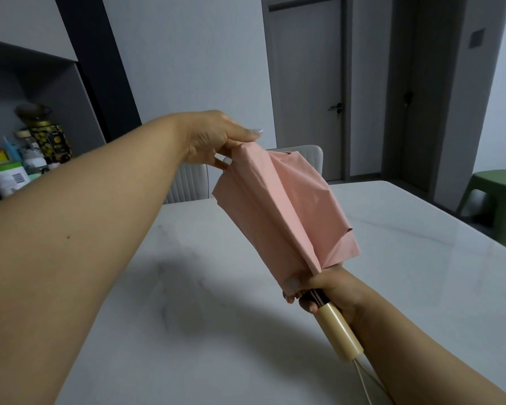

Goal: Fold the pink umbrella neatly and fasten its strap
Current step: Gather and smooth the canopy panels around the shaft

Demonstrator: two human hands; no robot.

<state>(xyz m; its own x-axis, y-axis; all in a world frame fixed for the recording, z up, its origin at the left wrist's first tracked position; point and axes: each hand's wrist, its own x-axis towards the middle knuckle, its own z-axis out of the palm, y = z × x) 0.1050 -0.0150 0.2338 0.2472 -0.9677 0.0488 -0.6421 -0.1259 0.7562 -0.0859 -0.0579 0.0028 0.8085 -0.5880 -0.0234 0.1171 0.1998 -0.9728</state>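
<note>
Umbrella: I see a pink fabric folding umbrella (281,211) held up in the air over the white marble counter (187,302). It is tilted, with its top end far from me and to the left, and its handle end near me and to the right. Its cloth is loose and puffed out in flaps, not rolled tight.

Handle: the smooth cream plastic handle (338,331) sticks out below my right hand, and a thin cream cord loop (368,381) hangs from its end.

Right hand: my right hand (324,290) has a tight grip around the bottom of the pink cloth, just above the handle. The fingers curl round it and bunch the cloth together.

Left hand: my left hand (214,138) reaches out to the top end of the umbrella. Its grip is a narrow pinch, thumb and fingers closed on the top edge of the pink cloth.

Strap: I cannot tell where the strap is.

Behind the counter: two pale padded chair backs (187,185) stand at the far edge.

Left side: a grey shelf (56,92) holds jars and tubs (27,153).

Right side: a green plastic stool (497,197) stands on the floor, near a grey door (307,83).
</note>
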